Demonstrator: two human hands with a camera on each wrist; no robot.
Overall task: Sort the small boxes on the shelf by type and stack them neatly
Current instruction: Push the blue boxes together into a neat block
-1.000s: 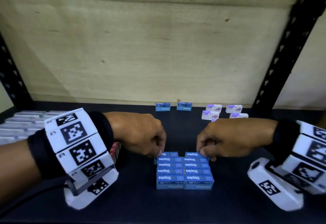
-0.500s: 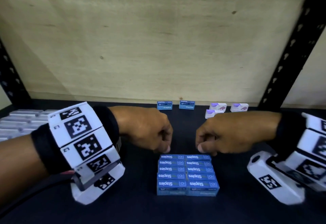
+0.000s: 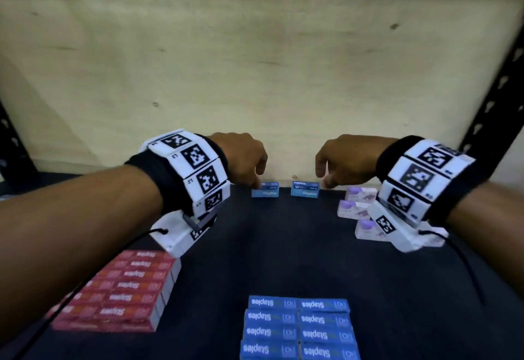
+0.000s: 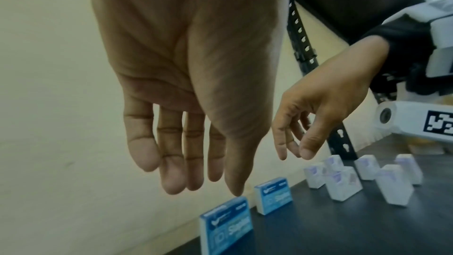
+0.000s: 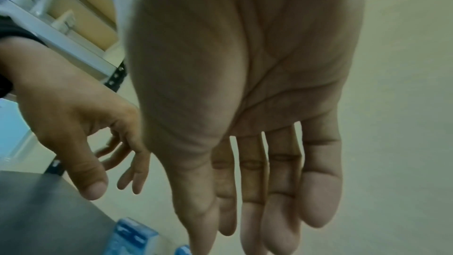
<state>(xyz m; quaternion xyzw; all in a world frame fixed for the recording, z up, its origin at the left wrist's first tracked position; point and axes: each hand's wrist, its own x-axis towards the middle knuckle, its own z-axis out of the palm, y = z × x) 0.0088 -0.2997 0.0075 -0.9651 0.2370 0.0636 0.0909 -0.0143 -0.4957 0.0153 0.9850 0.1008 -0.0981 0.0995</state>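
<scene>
Two loose blue staple boxes stand by the back wall, the left box (image 3: 265, 191) (image 4: 228, 224) and the right box (image 3: 305, 191) (image 4: 273, 195). My left hand (image 3: 256, 181) (image 4: 208, 181) hangs over the left box with straight fingers. Its thumb tip is at the box's top edge, and contact is unclear. My right hand (image 3: 326, 178) (image 5: 245, 230) hovers just right of the right box, fingers relaxed and empty. A flat stack of blue boxes (image 3: 297, 328) lies at the front centre.
A block of red staple boxes (image 3: 124, 288) sits at the front left. Several white and purple boxes (image 3: 360, 193) (image 4: 343, 183) stand at the back right, under my right wrist. Black shelf uprights (image 3: 493, 104) flank the dark shelf (image 3: 283, 246). A pale wall closes the back.
Both hands have left the front blue stack and reached back to the two loose blue boxes at the wall. Their curled fingers have straightened.
</scene>
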